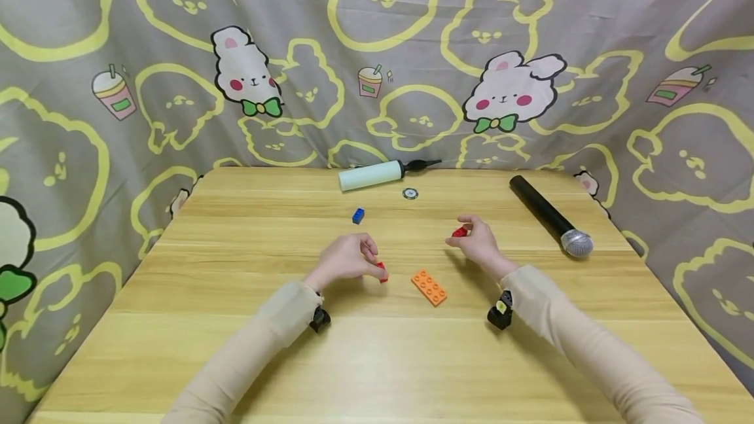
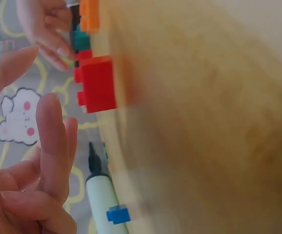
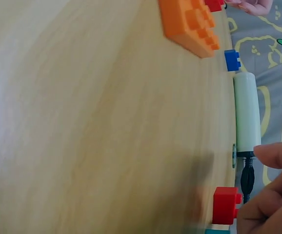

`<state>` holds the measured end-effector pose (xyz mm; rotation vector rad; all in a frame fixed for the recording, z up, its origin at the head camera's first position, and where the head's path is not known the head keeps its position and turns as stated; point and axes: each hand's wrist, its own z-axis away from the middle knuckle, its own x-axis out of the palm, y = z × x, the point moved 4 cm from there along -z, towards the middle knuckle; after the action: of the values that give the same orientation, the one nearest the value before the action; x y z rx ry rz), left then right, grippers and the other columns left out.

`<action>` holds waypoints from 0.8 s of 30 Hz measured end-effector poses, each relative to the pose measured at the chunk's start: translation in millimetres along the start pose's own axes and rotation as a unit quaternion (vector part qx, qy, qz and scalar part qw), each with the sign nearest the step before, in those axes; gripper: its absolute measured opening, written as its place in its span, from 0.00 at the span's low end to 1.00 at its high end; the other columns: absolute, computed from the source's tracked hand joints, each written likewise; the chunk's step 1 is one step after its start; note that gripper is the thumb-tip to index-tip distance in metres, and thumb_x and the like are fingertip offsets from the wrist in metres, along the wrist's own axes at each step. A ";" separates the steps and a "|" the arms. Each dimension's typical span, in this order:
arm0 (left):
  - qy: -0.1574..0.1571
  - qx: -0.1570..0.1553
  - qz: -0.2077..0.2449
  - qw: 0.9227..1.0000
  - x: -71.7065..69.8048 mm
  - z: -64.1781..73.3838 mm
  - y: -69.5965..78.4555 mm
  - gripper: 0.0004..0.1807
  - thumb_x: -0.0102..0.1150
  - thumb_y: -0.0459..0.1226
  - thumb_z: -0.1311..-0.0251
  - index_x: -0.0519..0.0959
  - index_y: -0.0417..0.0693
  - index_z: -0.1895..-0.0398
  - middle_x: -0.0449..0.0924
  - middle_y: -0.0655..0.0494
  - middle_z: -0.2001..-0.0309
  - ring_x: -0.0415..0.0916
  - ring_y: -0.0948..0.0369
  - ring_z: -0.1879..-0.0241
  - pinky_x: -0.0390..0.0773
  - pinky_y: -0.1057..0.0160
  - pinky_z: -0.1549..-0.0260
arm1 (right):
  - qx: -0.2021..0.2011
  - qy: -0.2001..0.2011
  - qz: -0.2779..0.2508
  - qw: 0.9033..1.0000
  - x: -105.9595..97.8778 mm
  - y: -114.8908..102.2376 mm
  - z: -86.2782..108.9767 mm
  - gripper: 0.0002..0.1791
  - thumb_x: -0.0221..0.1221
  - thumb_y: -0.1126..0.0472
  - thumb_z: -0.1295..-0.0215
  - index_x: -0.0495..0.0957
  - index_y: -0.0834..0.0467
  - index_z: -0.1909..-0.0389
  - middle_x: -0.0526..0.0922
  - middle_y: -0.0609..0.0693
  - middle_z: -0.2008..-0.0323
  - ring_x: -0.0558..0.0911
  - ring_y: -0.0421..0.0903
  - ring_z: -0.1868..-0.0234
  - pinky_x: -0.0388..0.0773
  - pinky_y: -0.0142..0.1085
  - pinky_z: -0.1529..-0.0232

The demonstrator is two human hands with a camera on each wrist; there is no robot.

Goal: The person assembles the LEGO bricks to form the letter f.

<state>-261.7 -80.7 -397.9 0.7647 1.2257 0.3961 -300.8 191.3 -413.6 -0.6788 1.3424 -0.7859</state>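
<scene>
My left hand [image 1: 351, 256] hovers with thumb and fingers apart beside a red toy brick [image 1: 383, 273]. In the left wrist view that red brick [image 2: 99, 84] stands studs up on the table, with a gap to the fingertips [image 2: 49, 105]. Farther right, my right hand [image 1: 478, 241] has its thumb and fingers spread around another red brick [image 1: 459, 232]. The right wrist view shows this red brick [image 3: 225, 205] next to the fingers, not pinched. Near it is a teal brick [image 3: 217, 232], mostly cut off there. An orange brick [image 1: 429, 288] lies between the hands.
Behind the left hand lies a small blue brick [image 1: 358, 216]. Along the back are a pale green hand pump [image 1: 371, 175] with a black nozzle and a round chip [image 1: 410, 194]. A black microphone [image 1: 548, 214] lies at the right. A patterned curtain [image 1: 412, 64] borders the wooden table [image 1: 377, 365].
</scene>
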 end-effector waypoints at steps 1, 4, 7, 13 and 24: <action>-0.001 0.001 -0.008 1.000 1.6 -0.4 0.0 0.25 0.77 0.50 0.64 0.76 0.51 0.65 0.80 0.63 0.70 0.81 0.59 0.80 0.74 0.63 0.75 | -0.001 0.005 0.003 1.000 -0.4 0.5 -0.1 0.36 0.63 0.62 0.41 0.61 0.65 0.34 0.67 0.67 0.39 0.72 0.56 0.49 0.70 0.43 0.51; 0.000 0.003 -0.028 1.000 5.1 -2.2 -0.9 0.25 0.78 0.50 0.65 0.75 0.53 0.66 0.80 0.64 0.69 0.79 0.62 0.82 0.72 0.63 0.74 | 0.002 0.016 0.010 1.000 -1.6 3.1 -0.9 0.36 0.63 0.62 0.41 0.61 0.64 0.33 0.64 0.67 0.37 0.70 0.59 0.44 0.66 0.49 0.44; 0.003 0.005 -0.042 0.999 7.1 -4.7 -1.3 0.26 0.79 0.50 0.66 0.75 0.53 0.66 0.80 0.64 0.69 0.78 0.64 0.82 0.71 0.63 0.74 | 0.006 0.025 0.012 1.000 -2.2 5.2 -2.1 0.37 0.62 0.61 0.41 0.59 0.63 0.32 0.63 0.67 0.36 0.66 0.61 0.39 0.60 0.53 0.37; -0.012 0.000 -0.048 0.999 9.7 -9.0 -1.3 0.27 0.79 0.49 0.67 0.74 0.53 0.64 0.79 0.63 0.68 0.79 0.65 0.82 0.70 0.63 0.72 | 0.010 0.035 0.024 0.999 0.2 9.2 -5.5 0.38 0.62 0.61 0.40 0.57 0.64 0.32 0.64 0.67 0.37 0.65 0.63 0.38 0.59 0.53 0.36; -0.027 -0.007 -0.068 0.997 14.6 -15.0 -5.3 0.26 0.80 0.49 0.68 0.74 0.55 0.67 0.78 0.64 0.70 0.78 0.64 0.82 0.69 0.64 0.75 | -0.013 0.032 0.101 0.994 3.3 9.2 -12.0 0.41 0.62 0.60 0.40 0.52 0.68 0.32 0.68 0.69 0.41 0.68 0.65 0.41 0.62 0.53 0.38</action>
<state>-271.9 -70.3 -413.8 0.6710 1.2154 0.2710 -311.6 194.1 -424.3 -0.5327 1.4560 -0.6318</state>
